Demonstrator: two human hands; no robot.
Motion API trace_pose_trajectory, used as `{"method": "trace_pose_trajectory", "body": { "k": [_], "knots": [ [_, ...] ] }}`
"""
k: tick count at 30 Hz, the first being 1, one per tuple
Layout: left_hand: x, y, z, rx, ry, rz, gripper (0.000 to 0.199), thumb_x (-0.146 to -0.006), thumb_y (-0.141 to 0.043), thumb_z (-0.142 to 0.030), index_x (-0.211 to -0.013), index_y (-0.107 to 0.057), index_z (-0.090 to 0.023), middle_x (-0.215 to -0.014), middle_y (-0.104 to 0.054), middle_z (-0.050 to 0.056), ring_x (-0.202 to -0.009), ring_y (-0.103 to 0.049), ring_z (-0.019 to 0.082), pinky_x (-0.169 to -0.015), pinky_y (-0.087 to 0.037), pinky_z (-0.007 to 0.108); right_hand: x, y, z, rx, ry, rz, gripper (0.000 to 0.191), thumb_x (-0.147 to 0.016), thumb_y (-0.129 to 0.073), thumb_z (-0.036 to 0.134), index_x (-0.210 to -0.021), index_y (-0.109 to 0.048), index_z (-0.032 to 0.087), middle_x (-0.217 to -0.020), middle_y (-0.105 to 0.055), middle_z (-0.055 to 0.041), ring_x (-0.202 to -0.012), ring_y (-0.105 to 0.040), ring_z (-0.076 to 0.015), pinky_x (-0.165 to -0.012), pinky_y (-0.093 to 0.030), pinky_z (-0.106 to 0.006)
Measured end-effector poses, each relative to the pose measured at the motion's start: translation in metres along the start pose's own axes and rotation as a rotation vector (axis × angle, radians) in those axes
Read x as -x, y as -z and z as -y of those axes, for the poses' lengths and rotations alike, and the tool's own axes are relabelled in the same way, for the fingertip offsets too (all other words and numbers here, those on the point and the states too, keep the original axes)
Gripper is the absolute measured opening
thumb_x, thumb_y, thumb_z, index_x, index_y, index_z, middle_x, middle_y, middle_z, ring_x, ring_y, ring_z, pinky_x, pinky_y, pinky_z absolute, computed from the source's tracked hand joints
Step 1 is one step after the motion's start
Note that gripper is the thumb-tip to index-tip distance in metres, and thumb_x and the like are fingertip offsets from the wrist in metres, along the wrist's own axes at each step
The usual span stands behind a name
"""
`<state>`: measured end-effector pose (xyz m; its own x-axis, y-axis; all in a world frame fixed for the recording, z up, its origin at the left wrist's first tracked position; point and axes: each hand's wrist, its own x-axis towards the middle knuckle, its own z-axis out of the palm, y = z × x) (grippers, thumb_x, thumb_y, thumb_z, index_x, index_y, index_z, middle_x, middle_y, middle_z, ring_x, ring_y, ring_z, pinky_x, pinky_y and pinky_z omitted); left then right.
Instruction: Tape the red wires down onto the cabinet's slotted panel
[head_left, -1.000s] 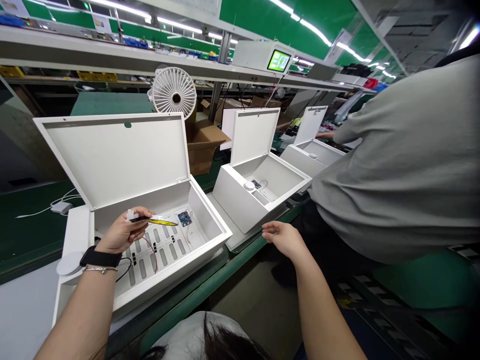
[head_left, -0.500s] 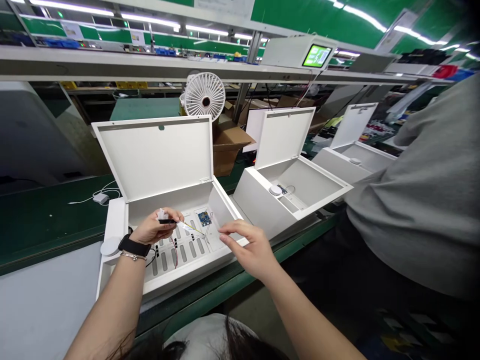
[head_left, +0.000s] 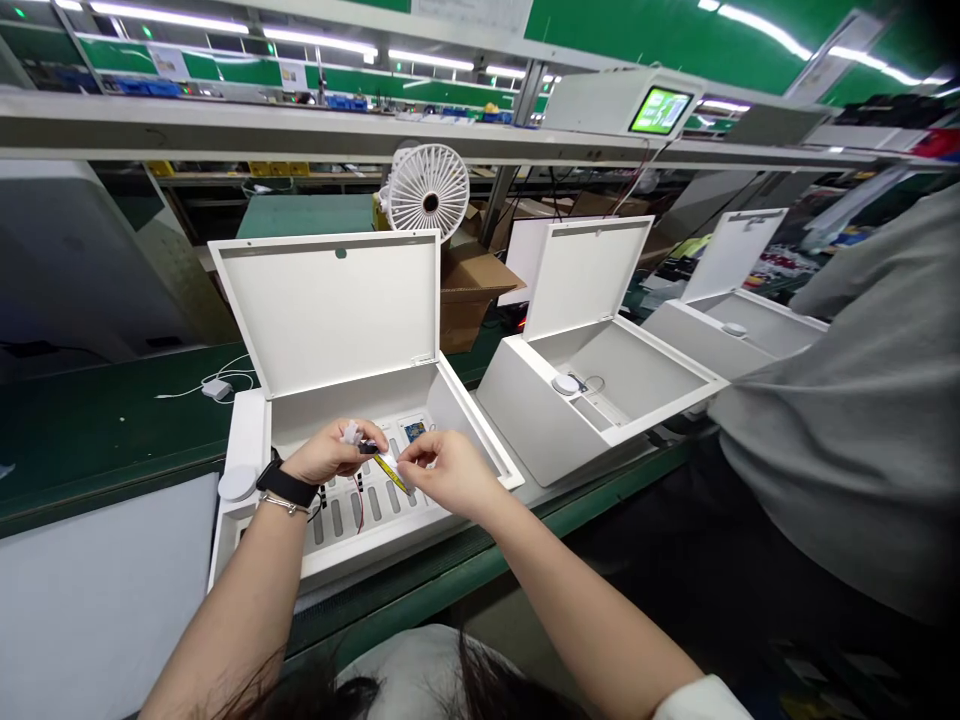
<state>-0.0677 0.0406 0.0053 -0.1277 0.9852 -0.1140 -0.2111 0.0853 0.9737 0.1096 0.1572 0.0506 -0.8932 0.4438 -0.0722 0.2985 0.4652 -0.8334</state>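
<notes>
The flat yellow-and-black cable [head_left: 390, 473] with its white connector [head_left: 350, 433] is held in my left hand [head_left: 328, 452], closed narrow on it, above the slotted floor of an open white case [head_left: 480, 450]. My right hand [head_left: 442, 475] is pinched narrow just beside the cable. Both forearms reach over the case's front rim, with open room above.

The small black part [head_left: 367, 448] held by the left hand [head_left: 328, 453] is largely hidden by it, the blue circuit board [head_left: 414, 431] is partly covered, the co-worker's torso [head_left: 847, 420] is cut off by the right edge, and the display [head_left: 660, 111] is too small to be read.
</notes>
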Motion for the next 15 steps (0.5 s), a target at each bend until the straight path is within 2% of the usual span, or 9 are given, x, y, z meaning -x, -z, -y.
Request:
{"method": "trace_pose_trajectory", "body": {
  "k": [6,11,15],
  "knots": [
    [-0.004,0.000,0.002,-0.091,0.024,-0.028,0.016,-0.069,-0.065,-0.021,-0.083,-0.065,-0.014,-0.058,-0.047,-0.002,-0.039,-0.029,0.002,-0.036,-0.019,0.019,-0.016,-0.002,-0.008,0.154,-0.028,0.071,0.015,-0.064,-0.054,0.022,-0.065,-0.069,0.018,-0.059,-0.064,0.0001,-0.053,-0.051,-0.0103,-0.048,-0.034,-0.022],
    [-0.008,-0.002,0.002,-0.143,0.046,-0.067,0.015,-0.070,-0.062,-0.019,-0.083,-0.065,-0.014,-0.059,-0.048,-0.003,-0.039,-0.026,0.002,-0.035,-0.018,0.018,-0.028,-0.004,-0.011,0.280,-0.020,0.074,0.011,-0.061,-0.057,0.023,-0.060,-0.067,0.018,-0.052,-0.060,0.0004,-0.048,-0.046,-0.0093,-0.046,-0.030,-0.023],
    [-0.008,-0.003,0.003,-0.158,0.043,-0.082,0.016,-0.069,-0.059,-0.016,-0.083,-0.066,-0.015,-0.061,-0.050,-0.002,-0.040,-0.027,0.002,-0.036,-0.018,0.018,-0.033,-0.005,-0.011,0.281,-0.038,0.091,0.008,-0.059,-0.057,0.022,-0.059,-0.064,0.018,-0.051,-0.058,0.0012,-0.046,-0.044,-0.0092,-0.046,-0.030,-0.023]
  ]
}}
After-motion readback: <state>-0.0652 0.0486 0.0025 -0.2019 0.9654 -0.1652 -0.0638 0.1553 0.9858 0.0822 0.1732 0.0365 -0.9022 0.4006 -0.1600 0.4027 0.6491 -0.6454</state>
